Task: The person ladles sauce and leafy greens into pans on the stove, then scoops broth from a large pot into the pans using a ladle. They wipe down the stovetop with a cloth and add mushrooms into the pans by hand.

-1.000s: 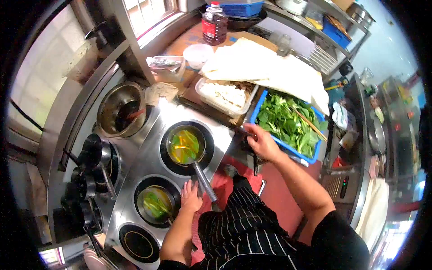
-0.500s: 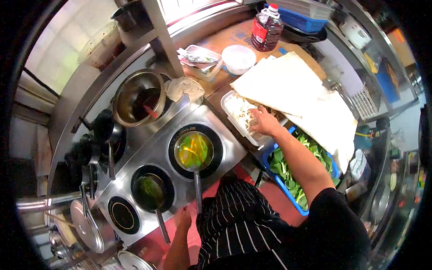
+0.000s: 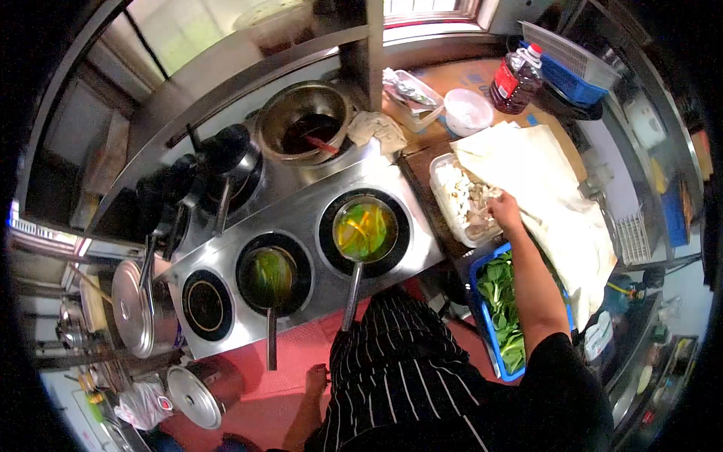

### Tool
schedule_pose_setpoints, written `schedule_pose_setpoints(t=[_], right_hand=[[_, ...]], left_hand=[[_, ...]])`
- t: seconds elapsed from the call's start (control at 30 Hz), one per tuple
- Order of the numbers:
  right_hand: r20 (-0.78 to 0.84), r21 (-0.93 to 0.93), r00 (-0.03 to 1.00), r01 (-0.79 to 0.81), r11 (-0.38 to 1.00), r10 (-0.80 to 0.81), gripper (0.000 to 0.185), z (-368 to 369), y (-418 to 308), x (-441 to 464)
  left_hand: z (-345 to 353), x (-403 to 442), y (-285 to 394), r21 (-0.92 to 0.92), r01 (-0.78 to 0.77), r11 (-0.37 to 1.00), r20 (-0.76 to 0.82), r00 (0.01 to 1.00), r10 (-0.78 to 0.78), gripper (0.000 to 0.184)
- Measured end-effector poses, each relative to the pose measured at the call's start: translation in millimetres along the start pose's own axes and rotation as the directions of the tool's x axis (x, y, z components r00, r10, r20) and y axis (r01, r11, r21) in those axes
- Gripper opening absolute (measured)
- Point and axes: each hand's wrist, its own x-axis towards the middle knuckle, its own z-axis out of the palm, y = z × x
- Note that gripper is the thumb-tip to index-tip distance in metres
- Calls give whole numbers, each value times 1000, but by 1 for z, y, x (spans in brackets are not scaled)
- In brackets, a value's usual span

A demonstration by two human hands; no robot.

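Note:
My right hand (image 3: 505,212) is at the right side of a clear plastic tub (image 3: 443,209), its fingers pinched together on pale slices at the tub's edge. White slices (image 3: 454,186) fill the tub's left part, and greyish-brown slices (image 3: 479,213) lie on its right. My left hand (image 3: 316,378) hangs low beside my striped apron, fingers curled, with nothing seen in it. Nearest to it is the handle of a pan (image 3: 272,339) holding green vegetables in liquid. A second pan (image 3: 355,290) holds green and orange pieces in liquid.
A blue basket (image 3: 479,301) of leafy greens stands under my right forearm. Cream cloth (image 3: 520,151) covers the counter beside the tub. Behind are a white bowl (image 3: 468,113), a red-capped bottle (image 3: 517,79) and a metal bowl (image 3: 275,124) of dark liquid. A bare burner (image 3: 207,305) is at left.
The view has turned left, so the stove and tub sit farther right. My right hand has shifted from spread over the white slices to pinched at the tub's right side.

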Motion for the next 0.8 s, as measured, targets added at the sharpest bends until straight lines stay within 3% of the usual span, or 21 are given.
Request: schedule_pose_setpoints(t=[0.03,0.07,0.1,0.2,0.27,0.3,0.37,0.4,0.53,0.6,0.67,0.7,0.77,0.8], right_hand=[[-3,301,999,-37,953,40,14,-6,-16,-11],[11,415,998,-63,908,64,12,-9,-19,-11],[33,506,998,-61,860,52,11,-10,-31,-19],[146,674,989,-127,728,36,9,-2,-83,-52],[217,590,972,-53,806,-94,14,33,-85,-54],[234,657,967,-84,749,-97,12,49,-105,-71],[318,730,946,-207,651,-55,8,77,-139,-99],[424,665,899,-229,711,-106,9,92,-134,-96],[473,678,874,-281,679,-110,6,141,-138,-104],[448,627,889,-235,743,-97,6,171,-133,-102],[458,538,886,-213,816,-71,27,192,-137,-103],[456,541,887,-215,813,-70,27,198,-143,-111],[499,513,866,-281,811,-16,40,205,-149,-123],[498,513,867,-283,810,-12,40,202,-150,-124]], left_hand=[[6,-7,15,53,-44,998,-63,997,48,32],[11,-12,26,110,-81,991,-126,988,95,32],[11,-13,39,139,24,990,-152,988,-3,32],[11,-15,21,-13,44,999,-198,979,-45,32],[8,-9,6,-265,166,950,-180,959,-218,32],[6,-14,8,-180,151,972,-191,964,-185,32],[-1,-16,-13,-176,157,972,-201,961,-192,31],[-2,-18,-17,-183,168,969,-208,956,-205,31],[-2,-25,-34,-201,196,960,-226,944,-240,29],[-1,-25,-43,-202,206,958,-229,941,-251,28],[2,-20,-55,-197,216,956,-223,940,-258,27],[3,-15,-63,-189,223,956,-215,941,-262,26],[5,-10,-56,-33,237,971,-165,957,-239,25],[3,-8,-53,392,183,902,-129,981,-143,26]])
